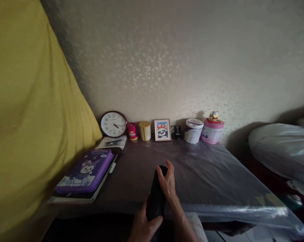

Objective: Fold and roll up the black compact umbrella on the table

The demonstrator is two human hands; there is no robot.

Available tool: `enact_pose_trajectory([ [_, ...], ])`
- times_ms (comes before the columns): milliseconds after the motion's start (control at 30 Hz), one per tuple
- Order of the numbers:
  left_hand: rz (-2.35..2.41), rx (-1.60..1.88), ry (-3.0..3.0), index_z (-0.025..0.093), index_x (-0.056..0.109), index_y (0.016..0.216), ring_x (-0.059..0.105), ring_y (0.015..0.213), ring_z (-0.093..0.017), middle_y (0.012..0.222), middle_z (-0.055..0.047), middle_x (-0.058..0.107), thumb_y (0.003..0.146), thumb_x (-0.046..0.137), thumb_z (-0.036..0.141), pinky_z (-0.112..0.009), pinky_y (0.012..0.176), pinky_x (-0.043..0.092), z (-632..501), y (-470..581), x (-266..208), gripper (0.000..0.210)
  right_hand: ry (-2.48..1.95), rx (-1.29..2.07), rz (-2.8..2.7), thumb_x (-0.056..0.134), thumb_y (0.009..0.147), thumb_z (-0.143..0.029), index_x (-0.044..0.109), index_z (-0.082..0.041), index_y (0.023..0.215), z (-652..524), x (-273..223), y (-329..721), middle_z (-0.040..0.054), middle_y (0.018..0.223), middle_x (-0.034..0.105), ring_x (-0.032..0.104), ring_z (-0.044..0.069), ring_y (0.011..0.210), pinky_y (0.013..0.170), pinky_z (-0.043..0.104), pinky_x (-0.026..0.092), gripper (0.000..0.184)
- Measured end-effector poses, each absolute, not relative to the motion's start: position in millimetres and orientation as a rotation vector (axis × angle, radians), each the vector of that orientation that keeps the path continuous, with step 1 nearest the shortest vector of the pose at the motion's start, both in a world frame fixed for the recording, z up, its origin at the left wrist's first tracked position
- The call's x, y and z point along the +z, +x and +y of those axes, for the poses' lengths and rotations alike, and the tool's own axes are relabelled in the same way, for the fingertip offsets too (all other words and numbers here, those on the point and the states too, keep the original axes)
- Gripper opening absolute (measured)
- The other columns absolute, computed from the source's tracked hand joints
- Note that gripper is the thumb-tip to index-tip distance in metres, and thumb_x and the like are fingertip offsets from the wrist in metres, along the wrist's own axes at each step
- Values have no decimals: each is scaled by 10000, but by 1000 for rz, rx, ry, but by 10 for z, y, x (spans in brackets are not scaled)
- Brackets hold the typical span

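A long black cylinder-like object (156,198) is tilted over the front edge of the table, its far end pointing toward the wall. I cannot make out its exact kind. Around its lower part, my left hand (146,223) is closed, with the thumb lying across the near side. At the upper end, my right hand (168,179) has its thumb and fingers curled about the tip. The object's bottom is lost in the dark below the left hand.
Along the wall stand a clock (113,124), a pink can (132,131), a yellow-lidded tub (145,131), a framed panda picture (162,130), a small black item (177,132) and two tubs. A purple case (86,171) lies left on the plastic-covered table (204,174).
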State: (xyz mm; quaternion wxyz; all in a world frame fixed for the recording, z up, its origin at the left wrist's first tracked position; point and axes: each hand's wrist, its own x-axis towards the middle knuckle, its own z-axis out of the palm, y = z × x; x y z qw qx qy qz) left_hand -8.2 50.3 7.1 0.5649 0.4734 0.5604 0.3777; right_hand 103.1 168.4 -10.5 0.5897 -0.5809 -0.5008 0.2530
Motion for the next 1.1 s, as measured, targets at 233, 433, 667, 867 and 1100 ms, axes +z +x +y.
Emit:
enact_pose_trajectory([
  [233, 1050, 974, 691, 148, 523, 1131, 669, 680, -211, 738, -27, 708, 579, 751, 447, -292, 621, 501, 490, -192, 36, 668, -1245, 1051, -814, 620, 699, -596, 486, -174, 1261, 1491, -87, 1285, 121, 1316, 528, 490, 280, 1216, 919, 346, 465, 715],
  [433, 980, 860, 707, 153, 469, 1178, 625, 522, -175, 613, -1, 662, 666, 688, 482, -260, 480, 451, 491, -157, 65, 646, -1083, 1520, -687, 647, 697, -598, 618, -162, 1084, 1328, -44, 1082, 97, 949, 712, 678, 254, 839, 636, 315, 543, 583],
  [667, 1108, 976, 976, 154, 423, 1294, 538, 1179, -273, 1256, -126, 595, 707, 624, 501, -364, 986, 423, 508, -207, -18, 711, -1098, 1377, -525, 746, 629, -506, 574, -184, 1058, 1361, -7, 1001, -12, 691, 668, 643, 179, 583, 535, 264, 516, 564],
  [867, 1643, 928, 1594, 52, 141, 1425, 283, 1378, -270, 1495, -227, 257, 743, 566, 499, -411, 1100, 289, 537, -142, -377, 920, -1180, 1138, -548, 782, 577, -487, 544, -200, 1008, 1366, 28, 943, -21, 724, 658, 627, 166, 600, 558, 260, 520, 570],
  [1100, 1433, 973, 1475, 138, 310, 1367, 465, 1267, -245, 1366, -141, 498, 708, 626, 355, -344, 1045, 377, 635, -165, -372, 762, -1180, 1198, -540, 771, 575, -507, 575, -188, 985, 1336, 142, 955, -13, 714, 667, 638, 181, 636, 542, 253, 514, 555],
])
